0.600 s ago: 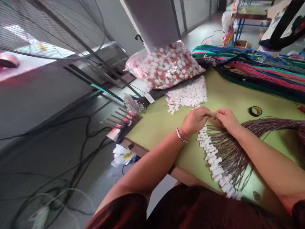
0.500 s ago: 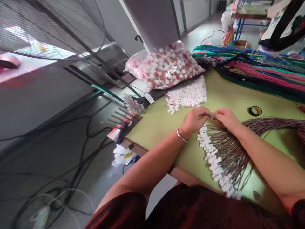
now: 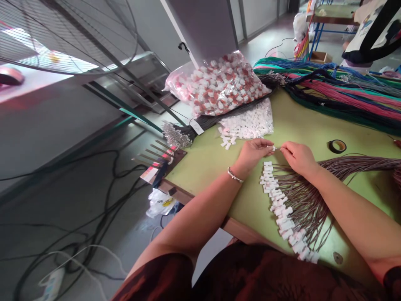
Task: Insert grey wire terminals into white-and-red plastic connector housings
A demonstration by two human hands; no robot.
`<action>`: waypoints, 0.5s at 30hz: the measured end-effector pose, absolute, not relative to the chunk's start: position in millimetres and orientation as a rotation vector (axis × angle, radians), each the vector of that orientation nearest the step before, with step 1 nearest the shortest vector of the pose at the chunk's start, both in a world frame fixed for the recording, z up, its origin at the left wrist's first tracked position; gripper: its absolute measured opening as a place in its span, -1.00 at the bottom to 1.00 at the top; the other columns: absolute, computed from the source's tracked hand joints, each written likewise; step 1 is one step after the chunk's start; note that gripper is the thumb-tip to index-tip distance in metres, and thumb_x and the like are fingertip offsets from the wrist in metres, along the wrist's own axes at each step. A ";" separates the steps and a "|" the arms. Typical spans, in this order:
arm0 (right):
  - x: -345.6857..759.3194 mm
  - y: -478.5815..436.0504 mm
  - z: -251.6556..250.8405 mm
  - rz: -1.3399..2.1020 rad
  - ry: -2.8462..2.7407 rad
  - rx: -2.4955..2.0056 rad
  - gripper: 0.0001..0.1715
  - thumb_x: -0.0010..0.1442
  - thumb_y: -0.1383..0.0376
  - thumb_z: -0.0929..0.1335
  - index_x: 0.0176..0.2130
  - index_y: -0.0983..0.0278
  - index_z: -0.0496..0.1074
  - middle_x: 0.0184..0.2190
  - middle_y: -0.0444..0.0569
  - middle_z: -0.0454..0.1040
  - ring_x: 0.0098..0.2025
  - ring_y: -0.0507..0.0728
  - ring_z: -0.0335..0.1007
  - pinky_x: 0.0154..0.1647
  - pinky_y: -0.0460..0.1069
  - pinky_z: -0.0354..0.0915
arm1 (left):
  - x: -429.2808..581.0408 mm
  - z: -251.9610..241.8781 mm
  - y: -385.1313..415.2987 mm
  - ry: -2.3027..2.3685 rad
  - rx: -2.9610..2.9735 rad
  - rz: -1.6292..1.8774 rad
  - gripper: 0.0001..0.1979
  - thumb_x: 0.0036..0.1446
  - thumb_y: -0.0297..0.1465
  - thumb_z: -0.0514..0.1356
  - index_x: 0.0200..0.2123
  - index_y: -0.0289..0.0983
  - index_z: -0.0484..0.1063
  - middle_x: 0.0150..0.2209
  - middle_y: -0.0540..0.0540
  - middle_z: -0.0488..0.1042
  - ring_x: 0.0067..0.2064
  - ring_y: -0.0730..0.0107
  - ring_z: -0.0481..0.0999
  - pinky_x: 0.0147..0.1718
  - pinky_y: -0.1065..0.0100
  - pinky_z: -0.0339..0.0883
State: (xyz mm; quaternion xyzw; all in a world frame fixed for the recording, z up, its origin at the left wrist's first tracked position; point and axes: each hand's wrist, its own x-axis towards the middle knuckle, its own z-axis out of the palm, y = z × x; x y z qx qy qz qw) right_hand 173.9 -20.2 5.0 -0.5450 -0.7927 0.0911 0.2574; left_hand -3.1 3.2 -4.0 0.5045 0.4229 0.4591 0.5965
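Observation:
My left hand (image 3: 255, 154) pinches a small white plastic connector (image 3: 273, 148) between thumb and fingers above the green tabletop. Facing it, my right hand (image 3: 297, 156) is closed on a thin brown wire, whose short end shows between the two hands. Whether the wire tip sits inside the connector is too small to tell. Below my hands, a slanting row of white connectors (image 3: 283, 217) lies on the table, fitted to the ends of brown wires (image 3: 308, 200). These wires run under my right forearm into a bundle (image 3: 360, 165) on the right.
A bag of white-and-orange parts (image 3: 219, 85) lies at the back, beside a bag of loose white connectors (image 3: 249, 121). Black tape (image 3: 337, 146) rests right of my hands. Coloured wire bundles (image 3: 338, 92) cover the far right. A pronged rack (image 3: 166, 156) sits at the left corner.
My hands have moved slightly apart, and the left has shifted a little left. A white connector now shows at my left fingertips, where none was visible before.

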 end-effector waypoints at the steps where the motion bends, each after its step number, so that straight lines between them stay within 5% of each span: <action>1: 174.5 -18.6 4.1 0.338 -2.101 -1.461 -0.70 0.25 0.22 0.20 -0.34 0.29 0.43 -0.50 -0.07 0.44 -0.46 0.04 0.27 -0.43 -0.08 0.03 | -3.0 -4.0 2.8 0.995 1.214 1.065 -0.81 -0.11 -0.43 0.33 -0.36 -0.38 0.49 -0.49 -0.03 0.52 -0.46 0.52 0.50 -0.34 0.40 0.42; 15: 172.2 -16.8 -2.3 0.499 -2.036 -1.353 -0.76 0.18 0.25 0.22 -0.47 0.27 0.35 -0.60 -0.13 0.31 -0.53 0.01 0.16 -0.46 -0.09 0.01 | 7.5 -4.9 -1.5 0.981 1.381 0.978 -0.87 -0.08 -0.44 0.32 -0.47 -0.38 0.44 -0.62 0.02 0.44 -0.56 0.57 0.42 -0.51 0.50 0.36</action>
